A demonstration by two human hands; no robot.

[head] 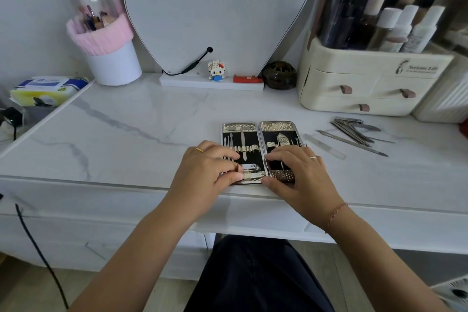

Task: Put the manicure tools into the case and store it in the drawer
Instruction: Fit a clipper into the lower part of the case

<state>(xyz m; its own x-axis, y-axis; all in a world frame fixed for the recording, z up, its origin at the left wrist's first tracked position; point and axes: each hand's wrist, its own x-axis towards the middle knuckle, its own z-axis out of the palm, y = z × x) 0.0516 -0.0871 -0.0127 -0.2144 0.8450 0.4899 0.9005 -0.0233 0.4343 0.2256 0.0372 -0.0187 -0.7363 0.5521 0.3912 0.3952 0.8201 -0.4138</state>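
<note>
White marble-patterned desk [126, 134] seen from above by a seated person, with a large mirror [217, 7] standing at its back edge. An open case [260, 129] lies flat near the front edge, at the middle, its 2 black-lined halves side by side with several metal tools strapped inside. The left hand [205, 170] rests on the left half, fingers bent, its thumb and fingertips pressing on a nail clipper [252, 167] at the near end; whether it actually grips the clipper cannot be told. The right hand [301, 175] lies on the right half with fingers spread flat, holding nothing, thumb at the near edge. Both hands cover the near part of the case.

To the right of the case, a clear nail file [324, 145] and a loose pile of metal tools [354, 132] lie on the desk, well apart from the hands. Behind them, at the back right corner, a cream organiser [367, 83] with 3 small drawers holds bottles; its front reads "Serious Life". At the back left stands a white cup [114, 63] with a pink knitted band and a clear dome. A small cat figure [216, 71] and a red bar [248, 79] sit on the mirror's base. A pack of wipes [48, 90] lies past the left edge.
</note>
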